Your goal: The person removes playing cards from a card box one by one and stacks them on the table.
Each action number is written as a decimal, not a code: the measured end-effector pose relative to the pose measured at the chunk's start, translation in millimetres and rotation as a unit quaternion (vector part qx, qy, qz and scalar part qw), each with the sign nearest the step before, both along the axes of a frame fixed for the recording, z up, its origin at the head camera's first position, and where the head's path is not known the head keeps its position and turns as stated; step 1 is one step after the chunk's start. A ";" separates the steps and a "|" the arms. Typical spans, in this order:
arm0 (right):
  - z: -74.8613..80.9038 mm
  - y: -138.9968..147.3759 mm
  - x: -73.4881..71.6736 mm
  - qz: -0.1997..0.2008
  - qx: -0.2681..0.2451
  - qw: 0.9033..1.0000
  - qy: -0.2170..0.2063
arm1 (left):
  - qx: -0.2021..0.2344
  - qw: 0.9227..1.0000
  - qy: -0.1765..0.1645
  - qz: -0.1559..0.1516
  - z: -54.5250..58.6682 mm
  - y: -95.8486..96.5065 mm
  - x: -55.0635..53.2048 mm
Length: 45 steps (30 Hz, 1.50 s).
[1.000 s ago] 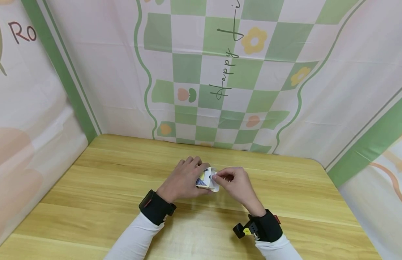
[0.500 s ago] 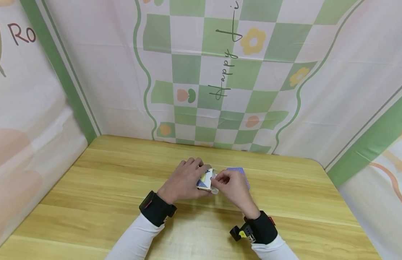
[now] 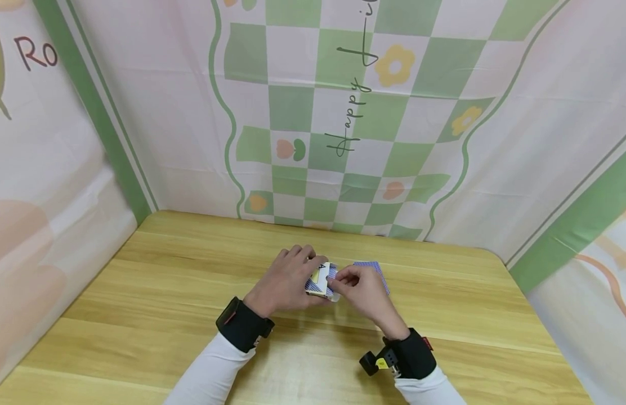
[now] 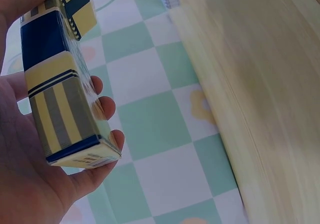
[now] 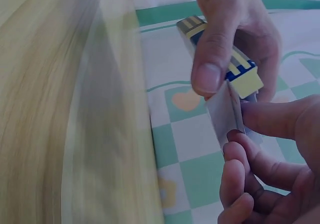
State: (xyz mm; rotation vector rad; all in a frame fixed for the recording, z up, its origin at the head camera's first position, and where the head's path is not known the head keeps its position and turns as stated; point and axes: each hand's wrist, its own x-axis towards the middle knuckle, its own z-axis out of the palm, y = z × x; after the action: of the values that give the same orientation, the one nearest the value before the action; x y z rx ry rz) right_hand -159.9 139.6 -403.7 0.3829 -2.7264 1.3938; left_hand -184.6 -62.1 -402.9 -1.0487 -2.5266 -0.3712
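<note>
My left hand (image 3: 287,281) grips a small playing-card box (image 4: 60,99) with navy, yellow and grey stripes, just above the table. Its thumb and fingers lie along opposite sides of the box. At the box's open end, a white flap (image 3: 335,297) sticks out. My right hand (image 3: 363,289) pinches playing cards (image 5: 225,111) between thumb and fingers where they jut from that end; how many cannot be told. Blue-patterned backs show there in the head view. Partly behind my right hand, more blue-backed cards (image 3: 376,267) lie on the table.
A wooden table (image 3: 166,315) spreads under both hands. Behind it hangs a green-and-white checked cloth (image 3: 323,180), and pale printed cloth (image 3: 54,169) stands at the left side. Each wrist wears a black strap (image 3: 416,355) with a camera.
The right hand has shifted slightly left and uncovered the blue-backed cards on the table. Blue card backs now show at the box's opening. The left hand has stayed nearly still.
</note>
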 end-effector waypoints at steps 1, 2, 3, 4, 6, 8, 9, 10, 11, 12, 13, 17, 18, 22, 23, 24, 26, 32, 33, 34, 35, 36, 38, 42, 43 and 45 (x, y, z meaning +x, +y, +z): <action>0.7 0.3 0.0 0.002 -0.008 1.000 -0.011 | 0.002 1.000 0.000 -0.001 0.1 -0.2 0.0; 1.2 0.7 -0.1 0.004 -0.019 1.000 -0.022 | 0.003 1.000 -0.001 -0.001 0.1 -0.2 0.0; 1.7 1.2 -0.2 0.007 -0.029 0.999 -0.034 | 0.005 1.000 -0.002 -0.001 0.1 -0.3 0.1; 2.1 1.6 -0.4 0.008 -0.040 0.998 -0.046 | 0.006 1.000 -0.003 -0.001 0.1 -0.4 0.1; 3.2 2.7 -0.2 0.014 -0.055 0.996 -0.067 | 0.008 1.000 -0.004 0.000 0.5 -0.6 0.4; 4.3 4.5 -0.5 0.025 -0.066 0.994 -0.082 | 0.008 1.000 -0.003 0.001 0.6 -1.2 0.5; 4.9 5.5 -0.7 0.030 -0.069 0.993 -0.090 | 0.009 1.000 -0.002 0.002 0.7 -1.5 0.4; 5.4 6.7 -1.0 0.035 -0.071 0.992 -0.095 | 0.009 1.000 0.000 0.002 0.7 -1.7 0.3; 6.0 8.1 -1.2 0.040 -0.072 0.992 -0.099 | 0.010 1.000 0.000 0.002 0.9 -2.0 0.2; 6.6 9.6 -1.8 0.043 -0.074 0.991 -0.102 | 0.011 1.000 0.001 0.002 1.1 -2.3 0.1; 7.2 11.0 -2.2 0.047 -0.074 0.991 -0.104 | 0.012 1.000 0.000 0.002 1.3 -2.5 -0.2; 9.3 15.7 -3.0 0.055 -0.075 0.990 -0.108 | 0.014 1.000 -0.009 0.004 2.3 -3.5 -0.4; 10.0 16.4 -2.9 0.057 -0.076 0.990 -0.108 | 0.013 1.000 -0.011 0.005 2.4 -3.8 -0.5; 12.0 18.5 -2.8 0.063 -0.076 0.990 -0.104 | 0.008 1.000 -0.011 0.010 1.9 -4.6 -1.5; 12.5 18.6 -2.7 0.063 -0.077 0.990 -0.104 | 0.006 1.000 -0.010 0.011 1.6 -4.8 -1.8; 12.8 18.7 -2.7 0.061 -0.077 0.990 -0.105 | 0.007 1.000 -0.010 0.011 1.3 -4.8 -2.2; 13.2 18.8 -2.8 0.047 -0.071 0.991 -0.101 | 0.008 1.000 -0.010 0.011 0.9 -4.8 -2.7; 13.2 19.1 -4.6 0.010 -0.024 0.999 -0.030 | 0.014 1.000 -0.016 0.008 0.8 -4.2 -2.7; 12.7 19.5 -5.0 0.018 -0.019 1.000 -0.012 | 0.014 1.000 -0.016 0.008 0.8 -4.1 -2.6; 12.3 20.0 -5.4 0.032 -0.013 0.999 0.009 | 0.015 1.000 -0.016 0.008 0.8 -4.1 -2.6; 11.7 20.2 -5.7 0.045 -0.006 0.999 0.030 | 0.016 1.000 -0.016 0.007 0.7 -4.1 -2.5; 11.1 20.4 -5.8 0.057 0.001 0.997 0.051 | 0.016 1.000 -0.016 0.007 0.7 -4.2 -2.5; 10.3 20.3 -5.5 0.080 0.012 0.993 0.084 | 0.016 1.000 -0.015 0.007 0.6 -4.2 -2.5; 10.3 18.7 -4.5 0.099 0.023 0.988 0.114 | 0.017 1.000 -0.013 0.008 0.5 -4.3 -2.7; 10.6 18.3 -4.2 0.101 0.023 0.988 0.114 | 0.016 1.000 -0.012 0.008 0.4 -4.2 -2.8; 11.2 17.6 -3.7 0.102 0.023 0.988 0.110 | 0.015 1.000 -0.012 0.008 0.3 -4.2 -2.9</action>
State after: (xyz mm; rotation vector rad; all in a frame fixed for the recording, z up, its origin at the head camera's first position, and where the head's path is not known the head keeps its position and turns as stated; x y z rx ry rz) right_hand -163.6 157.2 -392.5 0.7877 -2.6004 1.2447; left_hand -187.6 -66.3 -402.6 -1.0183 -2.5407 -0.4197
